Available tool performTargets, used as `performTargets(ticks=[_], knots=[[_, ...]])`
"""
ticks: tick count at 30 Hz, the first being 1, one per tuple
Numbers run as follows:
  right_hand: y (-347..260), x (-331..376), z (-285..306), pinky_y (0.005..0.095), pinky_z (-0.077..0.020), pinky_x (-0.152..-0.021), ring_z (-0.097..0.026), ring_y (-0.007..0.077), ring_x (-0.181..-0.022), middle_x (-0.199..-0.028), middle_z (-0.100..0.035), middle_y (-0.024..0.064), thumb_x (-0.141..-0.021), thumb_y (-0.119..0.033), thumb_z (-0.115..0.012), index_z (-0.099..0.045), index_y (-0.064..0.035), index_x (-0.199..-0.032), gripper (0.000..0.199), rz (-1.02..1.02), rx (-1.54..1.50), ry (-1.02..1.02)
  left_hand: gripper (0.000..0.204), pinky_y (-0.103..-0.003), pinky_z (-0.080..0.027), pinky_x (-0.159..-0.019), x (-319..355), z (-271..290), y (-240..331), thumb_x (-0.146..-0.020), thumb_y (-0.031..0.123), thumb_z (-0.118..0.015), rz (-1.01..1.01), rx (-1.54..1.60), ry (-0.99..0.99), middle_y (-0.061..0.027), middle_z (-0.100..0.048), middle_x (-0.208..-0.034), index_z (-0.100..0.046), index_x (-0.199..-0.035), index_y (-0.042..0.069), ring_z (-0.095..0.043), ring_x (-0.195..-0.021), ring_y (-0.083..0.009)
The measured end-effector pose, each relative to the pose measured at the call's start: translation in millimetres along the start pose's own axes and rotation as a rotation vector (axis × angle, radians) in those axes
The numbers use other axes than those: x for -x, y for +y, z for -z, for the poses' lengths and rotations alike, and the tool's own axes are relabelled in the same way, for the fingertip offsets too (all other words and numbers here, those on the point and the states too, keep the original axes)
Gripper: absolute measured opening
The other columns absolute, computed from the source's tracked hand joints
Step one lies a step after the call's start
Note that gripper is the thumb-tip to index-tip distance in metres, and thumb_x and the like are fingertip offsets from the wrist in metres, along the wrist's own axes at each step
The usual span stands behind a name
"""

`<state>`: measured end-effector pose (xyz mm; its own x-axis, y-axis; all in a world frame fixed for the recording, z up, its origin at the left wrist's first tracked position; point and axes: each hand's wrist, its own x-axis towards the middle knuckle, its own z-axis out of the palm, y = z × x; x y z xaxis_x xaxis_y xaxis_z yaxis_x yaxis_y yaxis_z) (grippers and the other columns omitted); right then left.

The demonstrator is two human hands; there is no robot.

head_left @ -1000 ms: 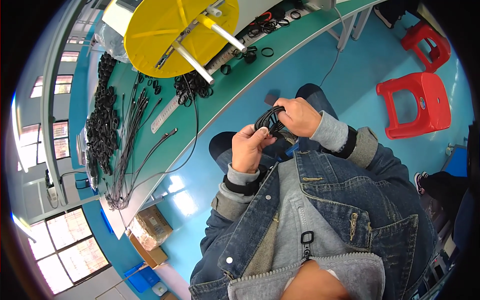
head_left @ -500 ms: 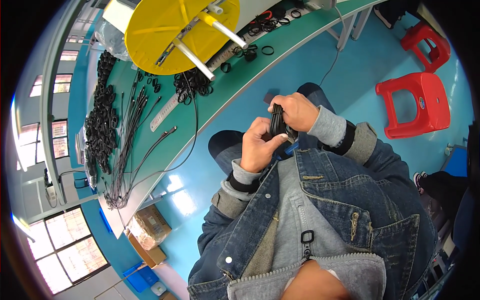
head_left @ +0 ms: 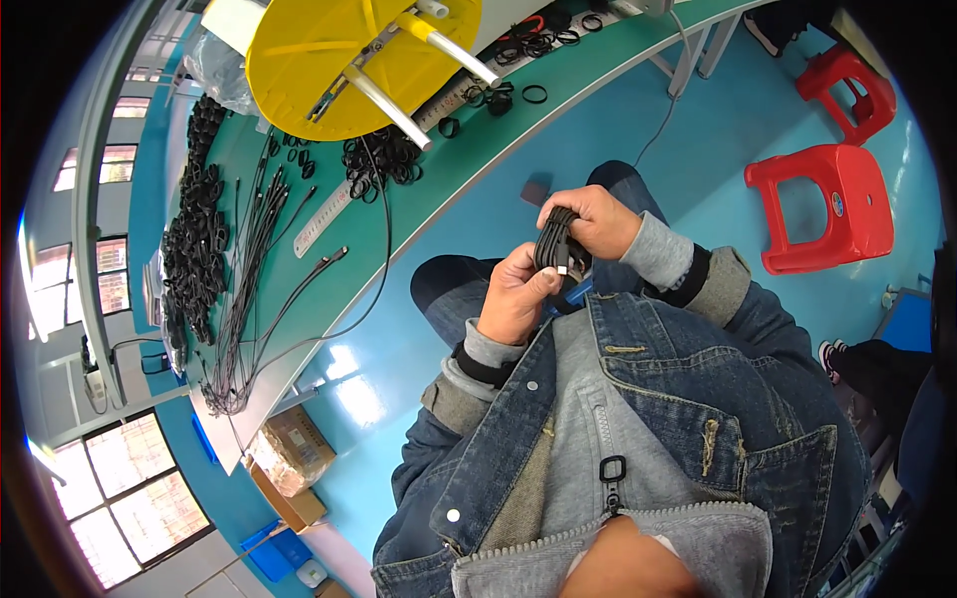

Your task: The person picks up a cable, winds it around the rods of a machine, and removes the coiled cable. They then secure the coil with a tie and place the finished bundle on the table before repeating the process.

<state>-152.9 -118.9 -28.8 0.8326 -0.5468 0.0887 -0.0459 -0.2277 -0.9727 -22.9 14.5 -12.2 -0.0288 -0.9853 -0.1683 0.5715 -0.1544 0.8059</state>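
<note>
Over my lap, both hands grip a coiled black cable [head_left: 551, 242], its loops bunched together. My left hand [head_left: 515, 296] is closed on the near left side of the coil, thumb alongside the cable's metal plug end. At the coil's upper right, my right hand [head_left: 595, 221] wraps its fingers round the loops. To the left on the green table [head_left: 419, 204] lie several loose straight cables [head_left: 254, 269] and a long pile of bundled black cables [head_left: 194, 239]. A heap of small black rings [head_left: 384, 159] sits near the table edge.
A yellow round board with metal tubes [head_left: 349, 70] stands over the table. Beside the rings lies a steel ruler [head_left: 321, 224]. Red plastic stools [head_left: 857, 214] are on the floor at right; an open cardboard box [head_left: 289, 458] is at lower left.
The coil has turned slightly in my hands, and its metal plug end now shows by my left thumb. Both hands still hold the coil, in nearly the same place.
</note>
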Motion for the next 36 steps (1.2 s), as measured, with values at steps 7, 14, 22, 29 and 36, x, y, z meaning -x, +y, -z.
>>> performTargets(ticks=[7,14,22,29,36], knots=[[1,2,-5,0.032,-0.0487,-0.062,-0.063,0.0286,-0.071,-0.077,-0.063,0.0164,-0.071,0.004,-0.047,-0.06,-0.0022,-0.091,0.024,0.101,0.192,0.093,0.013,-0.024,-0.044,-0.071,1,-8,-1,-0.083,0.009,-0.06,-0.055,-0.014,0.034,-0.0027,-0.057,-0.082,-0.053,-0.091,0.002,-0.052,-0.071,-0.0093],[6,8,-8,0.0363,-0.0496,-0.061,-0.061,0.0348,-0.07,-0.076,-0.061,0.0194,-0.069,0.002,-0.05,-0.06,-0.0018,-0.092,0.026,0.144,0.315,0.242,0.01,-0.022,-0.047,-0.061,0,-12,-4,-0.085,0.007,-0.057,-0.054,-0.014,0.209,-0.0041,-0.057,-0.076,-0.053,-0.089,-0.001,-0.052,-0.062,-0.0083],[0,11,-13,0.0411,-0.0484,-0.058,-0.06,0.0364,-0.066,-0.072,-0.06,0.02,-0.067,0.001,-0.053,-0.057,-0.0013,-0.095,0.029,0.14,0.45,0.36,0.008,-0.022,-0.048,-0.055,-4,-15,-7,-0.085,0.005,-0.055,-0.209,-0.367,0.455,-0.0041,-0.057,-0.073,-0.053,-0.085,-0.003,-0.052,-0.056,-0.007],[-6,14,-17,0.0419,-0.0476,-0.055,-0.059,0.0357,-0.062,-0.069,-0.06,0.0194,-0.066,0.0,-0.054,-0.055,-0.0014,-0.096,0.03,0.134,0.592,0.327,0.012,-0.022,-0.049,-0.053,-13,-1,-6,-0.084,0.004,-0.056,-0.104,-0.41,0.508,-0.0038,-0.058,-0.074,-0.055,-0.092,-0.005,-0.053,-0.055,-0.0078],[3,11,-13,0.0415,-0.0479,-0.055,-0.059,0.0348,-0.062,-0.068,-0.06,0.0185,-0.066,0.0,-0.054,-0.056,-0.0025,-0.095,0.029,0.14,0.521,0.378,0.02,-0.024,-0.05,-0.062,-10,-11,5,-0.08,0.006,-0.062,-0.143,-0.118,0.369,-0.0044,-0.058,-0.078,-0.055,-0.095,-0.005,-0.056,-0.064,-0.0104]])
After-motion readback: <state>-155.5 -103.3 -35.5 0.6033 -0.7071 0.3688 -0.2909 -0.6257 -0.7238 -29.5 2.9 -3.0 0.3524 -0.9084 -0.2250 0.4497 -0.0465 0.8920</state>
